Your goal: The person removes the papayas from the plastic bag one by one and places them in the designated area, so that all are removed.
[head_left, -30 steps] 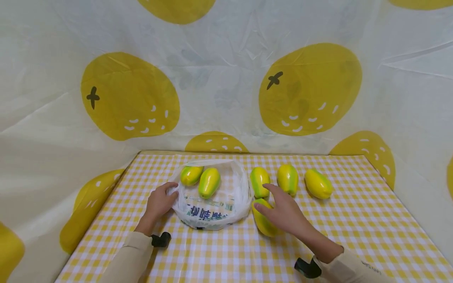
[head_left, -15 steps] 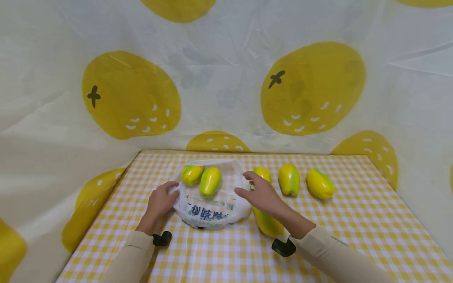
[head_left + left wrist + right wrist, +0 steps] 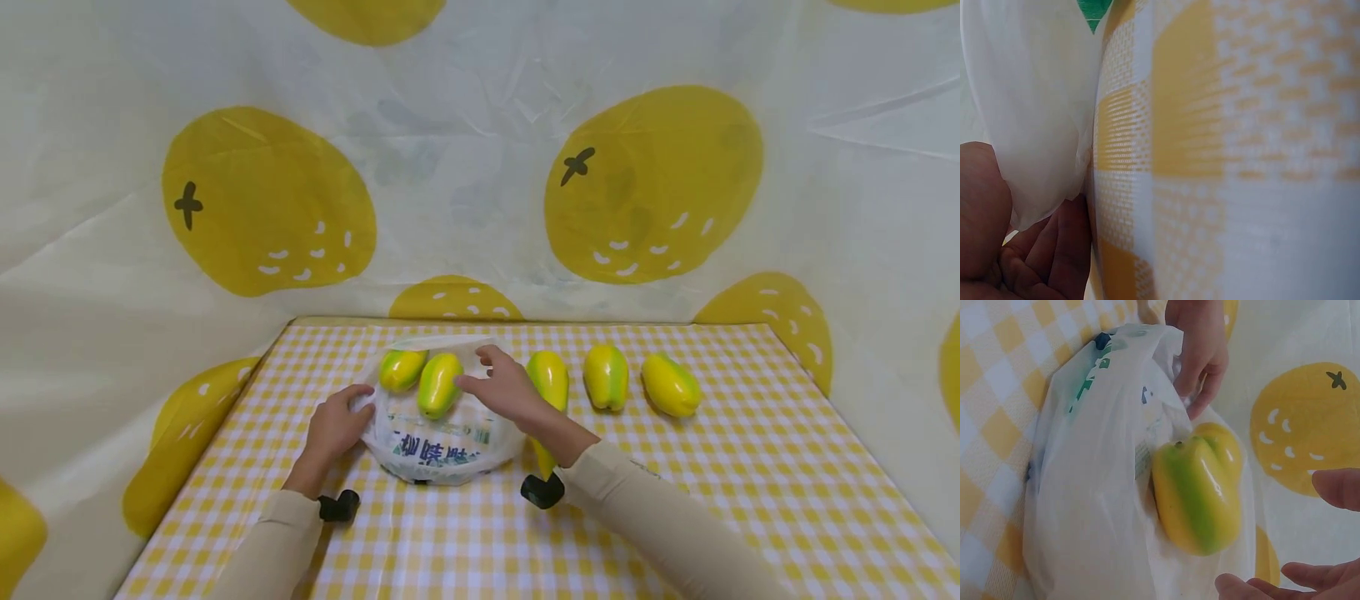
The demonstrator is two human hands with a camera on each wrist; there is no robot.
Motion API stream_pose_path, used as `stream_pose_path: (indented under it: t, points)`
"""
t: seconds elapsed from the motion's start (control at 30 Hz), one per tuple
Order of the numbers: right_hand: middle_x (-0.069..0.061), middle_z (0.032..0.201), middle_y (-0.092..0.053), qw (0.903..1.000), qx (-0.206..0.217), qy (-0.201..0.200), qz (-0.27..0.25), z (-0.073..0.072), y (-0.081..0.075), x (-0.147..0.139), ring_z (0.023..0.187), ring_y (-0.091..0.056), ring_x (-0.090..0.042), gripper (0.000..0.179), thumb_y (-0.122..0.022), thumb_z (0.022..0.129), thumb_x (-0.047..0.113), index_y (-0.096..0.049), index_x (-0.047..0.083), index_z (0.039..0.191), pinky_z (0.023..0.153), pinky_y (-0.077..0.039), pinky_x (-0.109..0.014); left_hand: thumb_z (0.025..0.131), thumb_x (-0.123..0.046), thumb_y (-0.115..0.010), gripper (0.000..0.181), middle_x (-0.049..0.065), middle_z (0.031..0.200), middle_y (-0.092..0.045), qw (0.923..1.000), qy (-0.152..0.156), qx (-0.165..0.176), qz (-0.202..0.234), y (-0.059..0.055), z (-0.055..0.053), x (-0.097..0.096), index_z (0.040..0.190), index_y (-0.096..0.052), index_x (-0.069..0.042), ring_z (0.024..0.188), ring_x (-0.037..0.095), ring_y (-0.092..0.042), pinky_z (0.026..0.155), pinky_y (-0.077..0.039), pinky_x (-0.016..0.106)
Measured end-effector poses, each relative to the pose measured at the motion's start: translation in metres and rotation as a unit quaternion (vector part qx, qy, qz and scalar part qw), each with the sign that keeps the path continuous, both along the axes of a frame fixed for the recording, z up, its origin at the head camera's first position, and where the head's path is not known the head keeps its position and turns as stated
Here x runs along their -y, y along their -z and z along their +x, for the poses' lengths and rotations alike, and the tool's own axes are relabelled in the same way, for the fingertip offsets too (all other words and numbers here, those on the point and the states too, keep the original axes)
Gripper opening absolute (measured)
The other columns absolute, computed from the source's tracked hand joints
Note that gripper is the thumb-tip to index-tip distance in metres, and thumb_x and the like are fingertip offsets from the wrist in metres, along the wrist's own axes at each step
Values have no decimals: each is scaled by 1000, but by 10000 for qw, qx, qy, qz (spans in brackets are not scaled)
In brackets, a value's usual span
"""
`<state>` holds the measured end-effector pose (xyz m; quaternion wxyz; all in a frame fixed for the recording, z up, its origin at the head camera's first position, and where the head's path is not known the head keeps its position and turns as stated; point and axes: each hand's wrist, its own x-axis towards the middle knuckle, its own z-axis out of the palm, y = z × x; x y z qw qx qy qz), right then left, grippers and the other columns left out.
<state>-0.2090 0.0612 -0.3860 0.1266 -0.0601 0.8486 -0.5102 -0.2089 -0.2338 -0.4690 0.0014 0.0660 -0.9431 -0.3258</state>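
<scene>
A white plastic bag [image 3: 468, 472] with blue and green print lies with its mouth spread on the table. Inside it two yellow-green papayas sit side by side, one at the back left [image 3: 401, 370] and one nearer the middle [image 3: 439, 387]. My left hand [image 3: 335, 427] pinches the bag's left rim; in the left wrist view the thin plastic [image 3: 1035, 112] runs between thumb and fingers. Over the bag's right side hovers my right hand [image 3: 510, 392], thumb and fingers spread, holding nothing. Its thumb tip appears close to the middle papaya; whether they touch I cannot tell.
Right of the bag stand more papayas: one [image 3: 550, 377] beside it, another [image 3: 606, 377], and one at far right [image 3: 671, 386]. A nearer papaya [image 3: 543, 460] is partly hidden by my right wrist. A checked cloth [image 3: 442, 542] covers the table; a fruit-print curtain [image 3: 465, 192] hangs behind.
My right hand has moved left from above the papayas beside the bag to over the bag's mouth. My left hand stays at the rim, and the papayas have not visibly moved.
</scene>
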Motion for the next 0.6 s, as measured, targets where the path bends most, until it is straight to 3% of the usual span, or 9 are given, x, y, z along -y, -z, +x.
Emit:
stream_pose_path:
  t: [0.23, 0.43, 0.6]
  points:
    - [-16, 165, -42, 9996, -1, 265, 15, -14, 13, 30, 147, -46, -39, 80, -72, 96, 42, -37, 11, 161, 114, -44, -58, 100, -27, -59, 42, 22, 146, -62, 10000, -41, 73, 23, 0, -1, 2, 139, -66, -11, 131, 43, -60, 112, -44, 60]
    - [-14, 167, -38, 9982, 77, 590, 2, -22, 28, 49, 151, -41, -35, 85, -73, 95, 41, -33, 10, 163, 123, -36, -54, 100, -28, -61, 42, 24, 144, -63, 10000, 11, 21, 0, -1, 0, 0, 137, -67, -11, 126, 44, -63, 107, -47, 59]
    - [-14, 167, -38, 9979, 79, 632, -74, -26, 40, 58, 146, -45, -35, 91, -75, 93, 42, -29, 9, 164, 122, -38, -52, 100, -27, -60, 41, 24, 143, -64, 10000, 38, -20, -49, -1, 2, -1, 137, -67, -11, 126, 45, -63, 105, -48, 59]
